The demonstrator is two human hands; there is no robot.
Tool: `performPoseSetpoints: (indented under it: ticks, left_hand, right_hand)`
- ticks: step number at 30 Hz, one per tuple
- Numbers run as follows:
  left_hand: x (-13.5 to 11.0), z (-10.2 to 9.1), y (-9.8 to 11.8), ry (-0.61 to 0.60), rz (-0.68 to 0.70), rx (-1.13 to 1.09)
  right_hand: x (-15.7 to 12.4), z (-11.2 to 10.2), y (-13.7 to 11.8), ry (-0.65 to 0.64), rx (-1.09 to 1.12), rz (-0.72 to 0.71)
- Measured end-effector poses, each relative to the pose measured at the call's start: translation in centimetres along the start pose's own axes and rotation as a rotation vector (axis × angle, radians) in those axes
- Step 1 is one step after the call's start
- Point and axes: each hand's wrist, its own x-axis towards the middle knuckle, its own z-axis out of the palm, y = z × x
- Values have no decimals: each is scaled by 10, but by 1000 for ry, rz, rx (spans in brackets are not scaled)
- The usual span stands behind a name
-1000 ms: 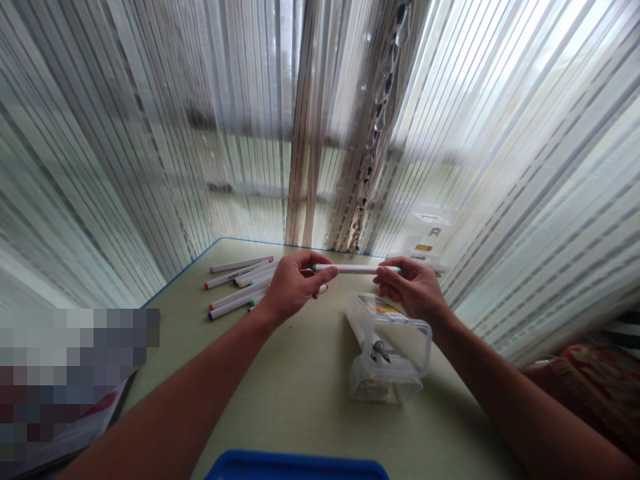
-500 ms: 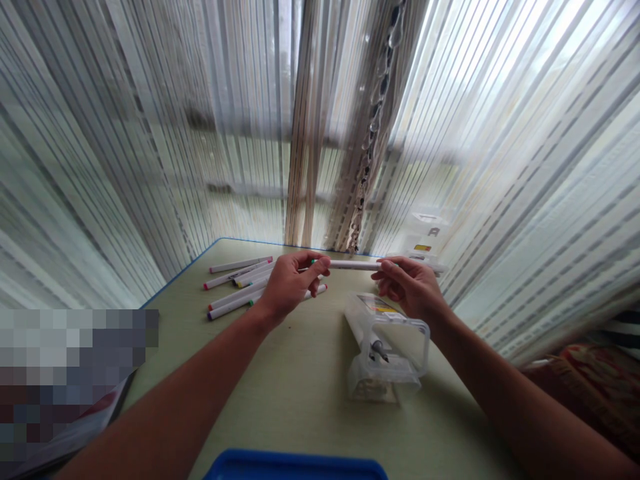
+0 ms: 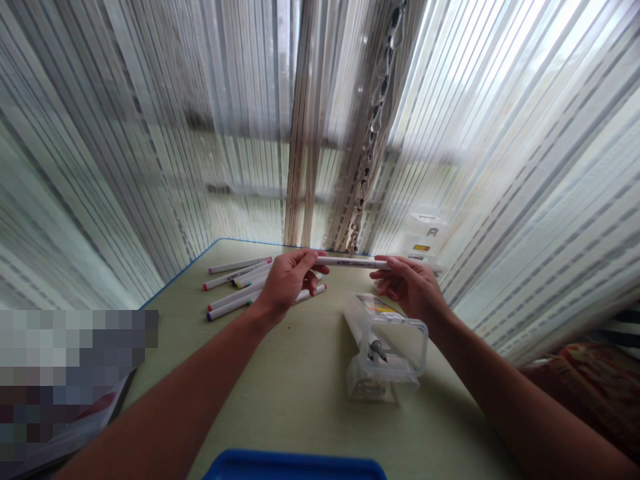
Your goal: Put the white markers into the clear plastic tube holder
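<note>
A white marker [image 3: 350, 262] is held level above the far part of the table. My left hand [image 3: 293, 277] pinches its left end and my right hand [image 3: 407, 280] pinches its right end, so both tips are covered by fingers. Dark lettering shows along the barrel. Left of and partly behind my left hand lies a loose group of white markers [image 3: 237, 303] with coloured ends. Below my right hand a clear plastic case [image 3: 395, 353] lies on its side, its open end facing me, with a couple of dark-tipped pens [image 3: 379, 349] inside.
The pale green table [image 3: 270, 393] has a blue edge. A blue object [image 3: 300, 465] sits at the near edge. Behind my right hand stands another clear plastic piece [image 3: 423, 243] with a yellow label. String curtains [image 3: 250, 133] hang behind the table. Patterned cloth [image 3: 590, 383] is at the right.
My left fingers have shifted on the marker, covering the green end that showed before. The lettering on the barrel now faces me. Case and loose markers have stayed put.
</note>
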Motion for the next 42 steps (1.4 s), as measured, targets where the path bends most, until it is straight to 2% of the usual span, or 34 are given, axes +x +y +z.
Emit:
performPoseSetpoints:
  ticks: [10, 30, 42]
  left_hand:
    - [1, 0, 1, 16, 0, -7]
    - [1, -1, -3, -22, 73, 152]
    - [-4, 3, 1, -44, 44, 172]
  right_hand:
    - [0, 2, 0, 17, 8, 24]
    - [1, -1, 5, -27, -77, -57]
    - [1, -1, 6, -21, -118, -89]
